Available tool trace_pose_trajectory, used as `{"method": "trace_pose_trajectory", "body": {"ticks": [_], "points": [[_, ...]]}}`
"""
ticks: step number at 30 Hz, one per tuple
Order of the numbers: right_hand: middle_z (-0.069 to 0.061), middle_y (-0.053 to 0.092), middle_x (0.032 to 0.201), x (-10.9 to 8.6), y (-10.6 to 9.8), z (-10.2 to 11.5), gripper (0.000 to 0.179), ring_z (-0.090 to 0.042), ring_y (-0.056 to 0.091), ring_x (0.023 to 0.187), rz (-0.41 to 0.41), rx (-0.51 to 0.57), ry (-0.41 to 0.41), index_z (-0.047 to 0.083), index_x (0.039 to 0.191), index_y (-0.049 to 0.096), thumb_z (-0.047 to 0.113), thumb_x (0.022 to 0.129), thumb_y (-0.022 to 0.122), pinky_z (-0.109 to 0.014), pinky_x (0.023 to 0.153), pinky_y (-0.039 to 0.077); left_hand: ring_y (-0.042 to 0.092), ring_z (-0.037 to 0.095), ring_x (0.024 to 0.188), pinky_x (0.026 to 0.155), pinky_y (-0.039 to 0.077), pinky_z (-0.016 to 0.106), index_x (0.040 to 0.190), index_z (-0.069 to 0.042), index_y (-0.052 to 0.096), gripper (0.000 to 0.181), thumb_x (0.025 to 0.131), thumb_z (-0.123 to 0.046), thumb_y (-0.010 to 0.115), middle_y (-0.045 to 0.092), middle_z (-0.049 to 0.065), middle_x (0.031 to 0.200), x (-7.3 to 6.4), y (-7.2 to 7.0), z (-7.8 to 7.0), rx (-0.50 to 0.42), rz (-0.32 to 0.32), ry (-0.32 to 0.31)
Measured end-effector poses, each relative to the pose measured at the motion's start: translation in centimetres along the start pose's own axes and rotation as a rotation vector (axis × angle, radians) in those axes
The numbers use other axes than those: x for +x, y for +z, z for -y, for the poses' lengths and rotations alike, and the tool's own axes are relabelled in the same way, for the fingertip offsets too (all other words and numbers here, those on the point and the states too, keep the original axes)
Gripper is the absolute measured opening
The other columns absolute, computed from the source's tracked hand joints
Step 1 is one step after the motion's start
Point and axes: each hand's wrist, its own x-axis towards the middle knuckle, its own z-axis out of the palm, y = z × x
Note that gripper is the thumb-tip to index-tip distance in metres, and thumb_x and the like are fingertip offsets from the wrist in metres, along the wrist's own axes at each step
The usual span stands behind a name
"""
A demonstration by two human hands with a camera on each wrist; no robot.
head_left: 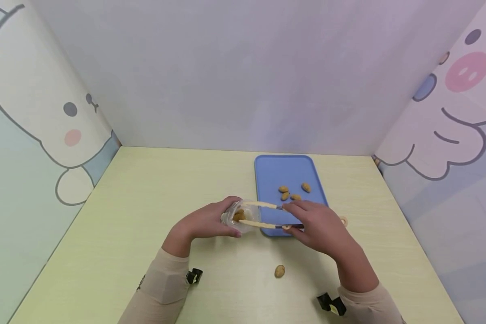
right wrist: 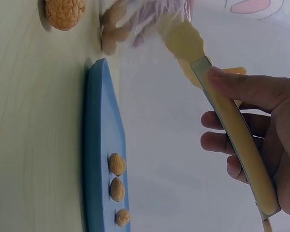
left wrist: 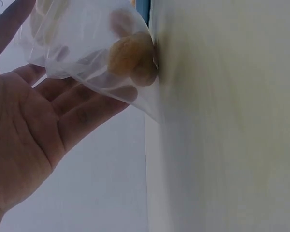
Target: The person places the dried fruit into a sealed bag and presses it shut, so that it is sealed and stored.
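My left hand [head_left: 210,220] holds a clear plastic bag [head_left: 251,225] around its mouth, thumb on the near side and fingers on the far side. Several walnuts [left wrist: 125,55] show through the bag's wall, low against the table. In my right hand [head_left: 321,227] is a pair of kitchen tongs [right wrist: 237,140] with pale yellow tips, gripped between thumb and fingers. The tongs' arms stand apart, and their tips reach over the open bag, one on each side of the walnuts inside.
A blue tray [head_left: 283,168] lies right of the bag, with several walnuts [head_left: 283,189] on it. One loose walnut [head_left: 280,271] rests on the pale wooden table [head_left: 166,180] nearer the person. Walls with cartoon drawings enclose the table at the back and sides.
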Motion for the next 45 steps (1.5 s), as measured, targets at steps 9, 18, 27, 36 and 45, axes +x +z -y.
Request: {"method": "trace_pose_trajectory", "body": {"ticks": [9,18,27,36,45], "points": [[-0.006,0.066,0.126,-0.5,-0.9,-0.4,0.059,-0.024,0.068,0.101,0.069,0.063,0.055,0.017,0.129,0.063,0.043,0.078,0.08,-0.042,0.075,0.054,0.054,0.015,0.097,0.084,0.046,0.037,0.143,-0.038,0.034,0.087,0.072,-0.049,0.084,0.06,0.002,0.118,0.1,0.0,-0.1,-0.007,0.007,-0.017],[-0.009,0.064,0.128,-0.4,-0.8,0.1,0.067,-0.03,0.065,0.109,0.075,0.033,0.072,0.015,0.132,0.06,0.042,0.075,0.083,-0.046,0.082,0.054,0.056,0.014,0.094,0.082,0.046,0.035,0.145,-0.039,0.031,0.093,0.07,-0.053,0.084,0.059,-0.007,0.111,0.0,0.2,0.0,0.018,-0.016,-0.027],[-0.009,0.062,0.131,-0.3,-1.2,0.3,0.073,-0.029,0.062,0.115,0.095,-0.009,0.069,0.016,0.135,0.057,0.045,0.074,0.083,-0.046,0.086,0.053,0.056,0.013,0.1,0.089,0.046,0.037,0.146,-0.036,0.031,0.095,0.069,-0.054,0.084,0.058,-0.009,0.116,0.1,0.1,0.1,0.039,-0.028,-0.028],[-0.004,0.065,0.125,-0.8,-2.5,0.1,0.068,-0.026,0.064,0.111,0.069,0.002,0.062,0.018,0.133,0.06,0.045,0.075,0.082,-0.044,0.08,0.054,0.056,0.012,0.106,0.094,0.045,0.039,0.147,-0.033,0.033,0.093,0.071,-0.059,0.08,0.059,-0.008,0.121,0.2,0.1,0.1,0.055,-0.02,0.001],[0.005,0.068,0.101,-2.2,-4.3,-1.8,0.054,-0.009,0.064,0.078,-0.072,0.06,0.057,0.019,0.118,0.068,0.031,0.069,0.087,-0.029,0.058,0.049,0.055,0.012,0.106,0.094,0.045,0.039,0.146,-0.033,0.034,0.089,0.074,-0.057,0.079,0.058,-0.006,0.124,0.1,-0.1,0.2,0.039,-0.015,0.003]]}}
